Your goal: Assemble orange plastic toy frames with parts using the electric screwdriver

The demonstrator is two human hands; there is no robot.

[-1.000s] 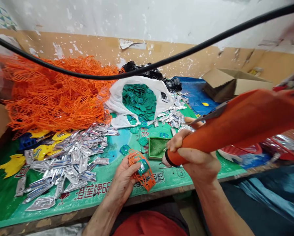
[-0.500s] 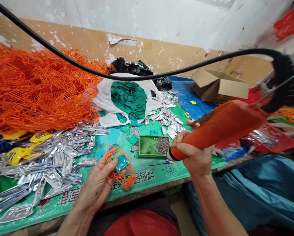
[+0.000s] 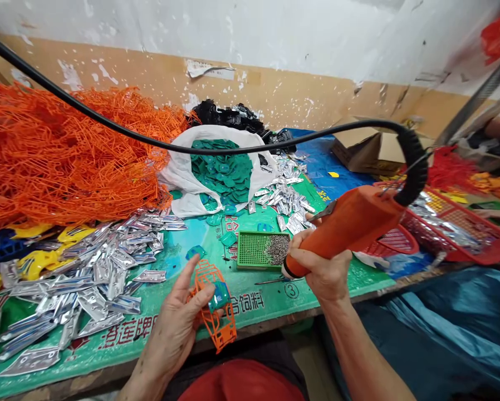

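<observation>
My left hand (image 3: 172, 323) holds an orange plastic lattice frame (image 3: 221, 328) with a shiny green plastic piece (image 3: 220, 295) set in it. The thumb lies by the green piece and the index finger points up, off the frame. My right hand (image 3: 327, 273) is wrapped round an orange electric screwdriver (image 3: 348, 220), its tip end tilted down to the left by a green mesh tray (image 3: 252, 250). Small metal screws (image 3: 278, 249) lie in the tray's right part. Just in front of it is a thin screwdriver (image 3: 270, 280), partly hidden.
Orange frames (image 3: 66, 161) are heaped at left, above silvery pieces (image 3: 112, 267) and yellow parts (image 3: 35, 262). A white bag (image 3: 179, 178) holds green pieces. A black cable (image 3: 241, 149) sags across. A cardboard box (image 3: 358, 150) and red baskets (image 3: 462, 245) stand at right.
The view has swung right, then slightly back. My left index finger has lifted from the frame, which now hangs lower. The electric screwdriver is still held, its back end lower than before.
</observation>
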